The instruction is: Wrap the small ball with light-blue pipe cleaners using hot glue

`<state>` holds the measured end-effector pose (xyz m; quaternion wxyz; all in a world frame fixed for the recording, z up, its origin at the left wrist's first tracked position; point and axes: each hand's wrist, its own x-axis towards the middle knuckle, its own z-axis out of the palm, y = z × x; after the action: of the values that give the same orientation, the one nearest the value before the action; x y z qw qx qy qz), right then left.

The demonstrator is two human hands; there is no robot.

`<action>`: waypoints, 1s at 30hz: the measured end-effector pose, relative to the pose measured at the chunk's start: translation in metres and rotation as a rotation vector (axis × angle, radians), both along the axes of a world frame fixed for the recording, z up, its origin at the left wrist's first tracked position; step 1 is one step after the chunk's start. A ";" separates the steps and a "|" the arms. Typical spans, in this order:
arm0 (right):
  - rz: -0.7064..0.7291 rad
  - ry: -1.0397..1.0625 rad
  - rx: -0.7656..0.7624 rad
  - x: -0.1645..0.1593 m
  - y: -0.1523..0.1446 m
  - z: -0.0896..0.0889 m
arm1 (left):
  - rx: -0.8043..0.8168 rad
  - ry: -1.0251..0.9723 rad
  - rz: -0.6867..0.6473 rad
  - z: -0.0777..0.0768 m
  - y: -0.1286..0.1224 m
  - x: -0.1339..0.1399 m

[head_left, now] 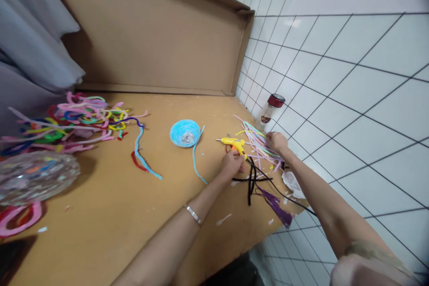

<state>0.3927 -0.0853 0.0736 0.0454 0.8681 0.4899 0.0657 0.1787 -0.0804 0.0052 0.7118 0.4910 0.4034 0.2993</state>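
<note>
My left hand (232,164), with a silver bracelet on its wrist, is closed at the handle of a yellow glue gun (235,142) whose nozzle points left. My right hand (277,142) has its fingers curled at the edge of a pile of pastel pipe cleaners (256,143); its fingertips are partly hidden. To the left of the glue gun sits a blue coiled bowl shape (183,134) with a whitish centre. A loose blue strand (195,161) trails from it toward my left forearm.
A red-lidded jar (268,115) stands by the tiled wall. Black pipe cleaners (250,185), a purple tassel (275,205) and a cord lie at right. At left are a heap of coloured pipe cleaners (83,118) and a clear plastic-like round thing (36,176). A cardboard panel (154,31) rises behind.
</note>
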 end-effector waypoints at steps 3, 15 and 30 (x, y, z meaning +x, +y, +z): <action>0.084 -0.045 0.106 -0.002 0.007 -0.004 | 0.011 -0.018 0.000 0.001 -0.001 -0.002; 0.670 0.000 -0.052 -0.015 0.052 -0.024 | 0.012 0.013 0.007 0.007 -0.003 -0.003; 0.597 0.197 0.191 -0.021 0.048 0.003 | 0.059 0.188 -0.037 0.014 -0.007 -0.002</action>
<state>0.3714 -0.0370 0.0764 -0.1049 0.6887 0.7164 0.0374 0.1768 -0.0876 0.0187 0.6613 0.5450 0.4505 0.2505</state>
